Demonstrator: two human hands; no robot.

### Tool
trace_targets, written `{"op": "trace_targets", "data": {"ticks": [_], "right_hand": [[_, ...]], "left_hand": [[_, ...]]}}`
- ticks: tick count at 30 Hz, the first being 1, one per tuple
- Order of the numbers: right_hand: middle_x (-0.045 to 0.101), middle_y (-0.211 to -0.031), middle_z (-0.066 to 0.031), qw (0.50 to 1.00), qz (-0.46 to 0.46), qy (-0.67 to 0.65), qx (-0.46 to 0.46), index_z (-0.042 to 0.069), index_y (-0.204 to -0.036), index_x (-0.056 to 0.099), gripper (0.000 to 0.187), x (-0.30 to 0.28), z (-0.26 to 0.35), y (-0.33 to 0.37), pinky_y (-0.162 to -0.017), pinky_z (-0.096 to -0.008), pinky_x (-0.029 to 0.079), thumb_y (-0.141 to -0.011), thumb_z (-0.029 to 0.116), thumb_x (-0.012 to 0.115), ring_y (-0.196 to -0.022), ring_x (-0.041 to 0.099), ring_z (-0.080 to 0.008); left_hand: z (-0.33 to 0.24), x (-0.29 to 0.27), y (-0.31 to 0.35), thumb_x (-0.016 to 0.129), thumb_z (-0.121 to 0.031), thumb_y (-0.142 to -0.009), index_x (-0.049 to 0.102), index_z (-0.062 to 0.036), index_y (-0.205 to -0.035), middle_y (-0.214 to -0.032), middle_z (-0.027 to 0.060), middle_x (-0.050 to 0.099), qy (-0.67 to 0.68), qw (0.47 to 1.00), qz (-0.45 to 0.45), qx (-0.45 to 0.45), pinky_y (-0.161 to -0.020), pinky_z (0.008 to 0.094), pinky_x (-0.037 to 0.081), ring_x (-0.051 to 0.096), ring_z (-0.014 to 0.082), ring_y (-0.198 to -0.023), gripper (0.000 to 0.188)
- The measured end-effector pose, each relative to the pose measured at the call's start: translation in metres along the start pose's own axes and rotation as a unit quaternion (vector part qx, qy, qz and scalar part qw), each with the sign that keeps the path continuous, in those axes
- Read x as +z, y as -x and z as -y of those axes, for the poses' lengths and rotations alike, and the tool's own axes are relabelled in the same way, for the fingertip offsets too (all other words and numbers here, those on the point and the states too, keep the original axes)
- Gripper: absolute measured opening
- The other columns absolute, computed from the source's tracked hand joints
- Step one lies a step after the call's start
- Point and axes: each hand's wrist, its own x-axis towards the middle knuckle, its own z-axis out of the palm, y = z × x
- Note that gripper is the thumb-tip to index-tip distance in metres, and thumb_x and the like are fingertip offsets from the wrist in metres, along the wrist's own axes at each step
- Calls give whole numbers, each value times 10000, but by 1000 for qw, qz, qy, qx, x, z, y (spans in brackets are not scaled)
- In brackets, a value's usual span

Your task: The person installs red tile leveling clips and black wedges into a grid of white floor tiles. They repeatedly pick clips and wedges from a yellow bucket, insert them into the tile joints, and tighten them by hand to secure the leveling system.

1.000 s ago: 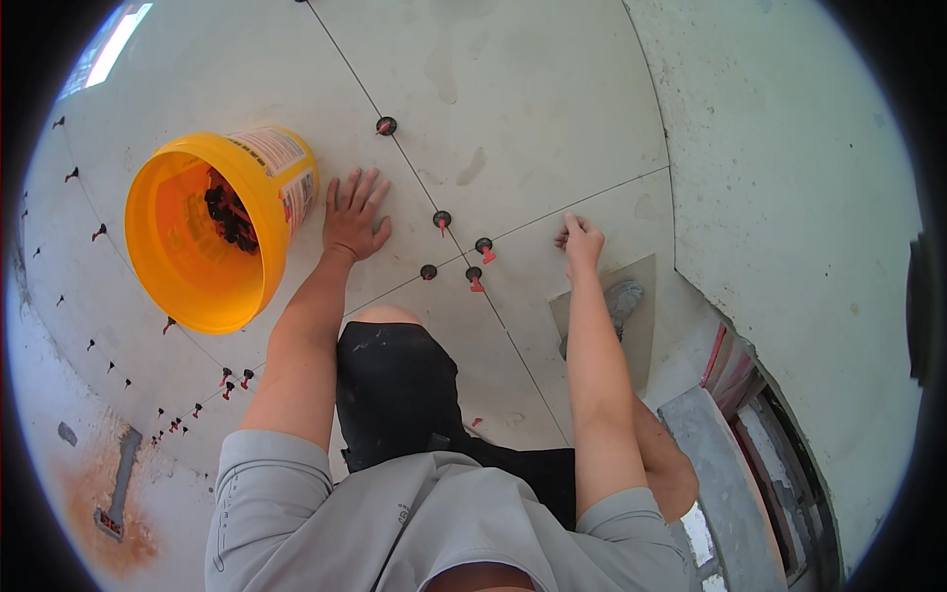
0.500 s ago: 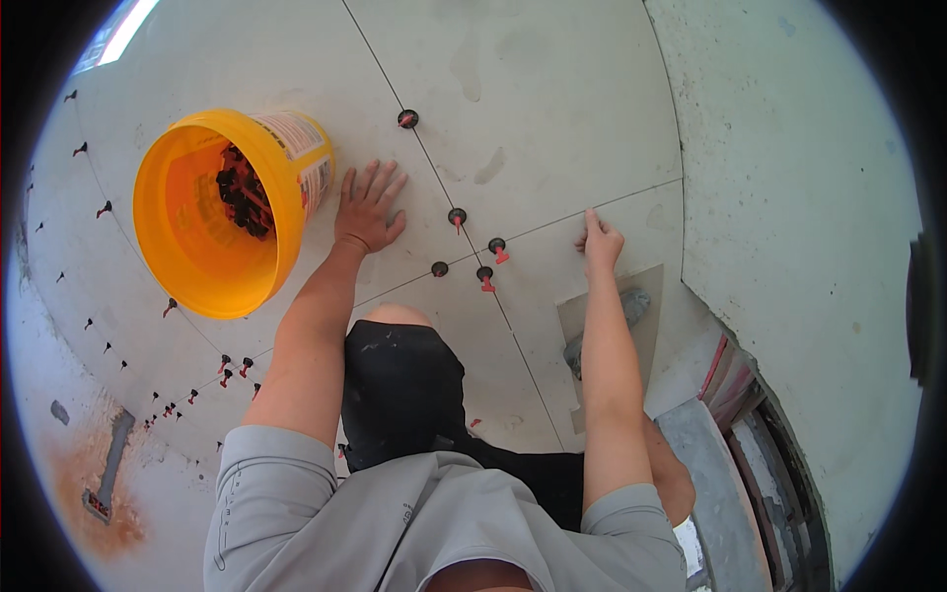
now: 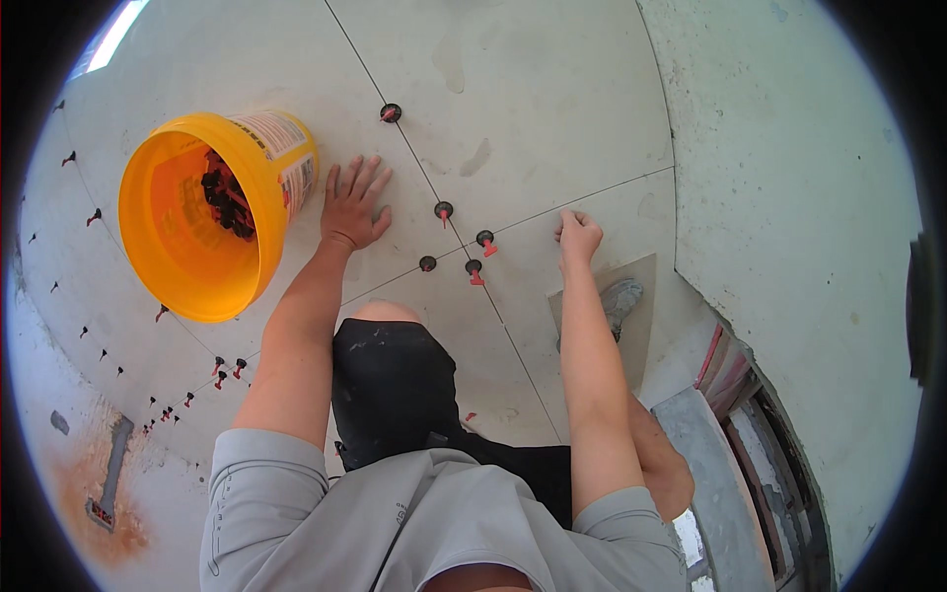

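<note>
My left hand (image 3: 353, 205) lies flat on the pale tile floor (image 3: 552, 118), fingers spread, close to the right side of a tipped yellow bucket (image 3: 148, 163). Inside the bucket is a heap of black and red tile-levelling pieces (image 3: 227, 202). My right hand (image 3: 580, 239) is closed in a pinch at the thin tile joint (image 3: 621, 189); whatever its fingertips hold is hidden. Between the hands, black round tile levelers with red handles stand around a joint crossing: one leveler (image 3: 444, 211) above it, another (image 3: 485, 240) to its right, a third (image 3: 474, 271) below.
More levelers (image 3: 219, 378) line the joints at the left. A grey shoe (image 3: 619, 301) rests on a tan sheet (image 3: 639, 326) beside my right forearm. At the lower right, a broken floor edge (image 3: 735, 340) borders a gap. A dark channel (image 3: 113, 459) marks the left surface.
My right hand has slid slightly left along the joint, still pinched. The whole view has shifted a little; my left hand stays flat beside the bucket.
</note>
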Motion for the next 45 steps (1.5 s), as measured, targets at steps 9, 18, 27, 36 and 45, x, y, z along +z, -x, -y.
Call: {"op": "trace_targets", "data": {"ticks": [9, 18, 27, 36, 45], "right_hand": [[569, -639, -20, 1000, 20, -19, 16, 16, -771, 616, 173, -3, 0, -4, -493, -268, 451, -849, 149, 696, -539, 554, -122], [564, -627, -21, 999, 19, -32, 35, 14, -770, 617, 167, -3, 5, 0, -493, -272, 449, -837, 144, 697, -536, 554, -124], [548, -589, -28, 997, -52, -46, 31, 18, -697, 597, 172, 12, -2, 0, -481, -271, 396, -819, 109, 677, -522, 517, -123], [565, -597, -46, 995, -63, -47, 58, 3, -668, 580, 165, 14, 5, -8, -507, -312, 413, -772, 104, 660, -523, 520, -136], [608, -638, -70, 984, -94, 140, -60, -11, -660, 587, 228, 15, 0, -10, -626, -363, 472, -754, 179, 671, -601, 559, -191]], "left_hand": [[0, 1, 0, 546, -395, -824, 396, -256, -1451, -1568, 5, 291, -5, 1000, -11, -5, -1195, 525, 94, 236, 239, -1454, 659], [2, 3, 1, 551, -398, -820, 389, -240, -1457, -1566, 14, 296, -7, 1000, -19, 3, -1191, 529, 100, 238, 248, -1454, 676], [3, 6, 1, 557, -410, -826, 367, -246, -1472, -1578, 8, 263, -14, 1000, -13, 3, -1186, 536, 97, 199, 240, -1463, 693], [-1, 2, 0, 559, -393, -822, 393, -221, -1457, -1562, 31, 296, -17, 1000, -14, 4, -1180, 537, 110, 221, 258, -1456, 679], [1, 2, 1, 556, -417, -828, 381, -269, -1456, -1574, -3, 274, -12, 1000, 7, -10, -1190, 522, 83, 214, 227, -1461, 668]]}}
